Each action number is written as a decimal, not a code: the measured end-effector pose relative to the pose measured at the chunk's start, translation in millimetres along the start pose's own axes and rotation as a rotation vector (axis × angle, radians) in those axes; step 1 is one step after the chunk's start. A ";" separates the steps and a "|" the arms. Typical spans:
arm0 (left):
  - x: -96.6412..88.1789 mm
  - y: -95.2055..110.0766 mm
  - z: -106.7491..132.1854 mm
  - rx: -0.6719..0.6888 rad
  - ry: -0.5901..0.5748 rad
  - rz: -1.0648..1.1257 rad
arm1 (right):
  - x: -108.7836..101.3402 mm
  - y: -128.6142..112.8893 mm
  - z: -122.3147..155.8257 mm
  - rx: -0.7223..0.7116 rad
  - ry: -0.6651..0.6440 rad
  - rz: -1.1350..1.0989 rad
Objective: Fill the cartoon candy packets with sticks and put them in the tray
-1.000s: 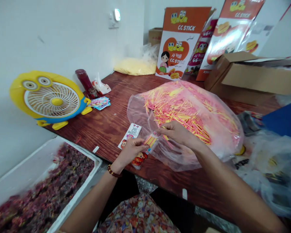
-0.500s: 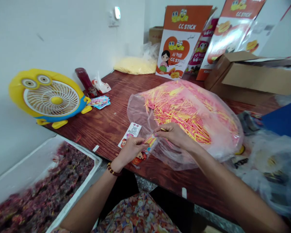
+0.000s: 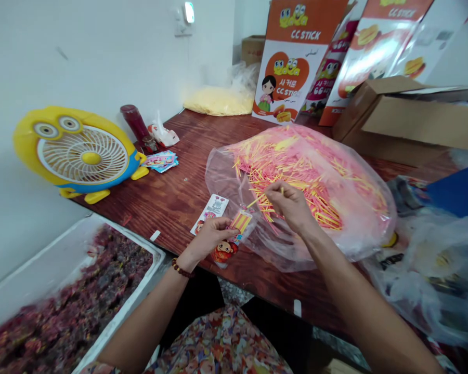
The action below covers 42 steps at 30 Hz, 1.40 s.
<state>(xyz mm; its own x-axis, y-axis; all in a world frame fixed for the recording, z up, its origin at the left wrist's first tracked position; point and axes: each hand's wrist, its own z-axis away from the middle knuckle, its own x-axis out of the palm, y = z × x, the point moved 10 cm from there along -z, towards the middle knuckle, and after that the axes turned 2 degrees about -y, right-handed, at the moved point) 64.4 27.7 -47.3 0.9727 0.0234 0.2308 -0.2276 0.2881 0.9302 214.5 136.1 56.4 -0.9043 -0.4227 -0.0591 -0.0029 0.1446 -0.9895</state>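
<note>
Here, the left hand (image 3: 212, 239) pinches a printed packet (image 3: 224, 250) near the table's (image 3: 171, 192) front edge, with pink and yellow sticks showing at its upper end. The right hand (image 3: 290, 203), fingers closed on a thin yellow stick (image 3: 255, 201) that points toward that end, is in front of the big clear bag (image 3: 359, 223) of loose sticks, while a white card (image 3: 214, 206) lies just beyond the left hand.
</note>
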 end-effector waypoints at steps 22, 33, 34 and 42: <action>-38.1 -16.3 -7.3 0.053 0.115 -0.559 | -42.7 64.2 33.7 0.375 0.121 -0.416; -19.0 -0.2 -1.9 0.231 0.241 -1.343 | -162.4 42.0 15.3 0.219 0.263 0.490; -23.8 5.1 -1.1 0.246 0.266 -1.353 | -168.0 42.4 13.3 0.235 0.228 0.657; -85.8 29.0 -9.6 0.076 0.555 -1.540 | -187.8 53.5 26.6 0.518 -0.035 1.425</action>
<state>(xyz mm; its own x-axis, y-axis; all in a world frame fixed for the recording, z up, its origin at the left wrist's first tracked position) -25.2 43.2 -42.9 0.1636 0.1011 -0.9813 0.9290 0.3189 0.1878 395.5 199.4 11.1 -0.0121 -0.2269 -0.9739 0.9919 0.1207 -0.0405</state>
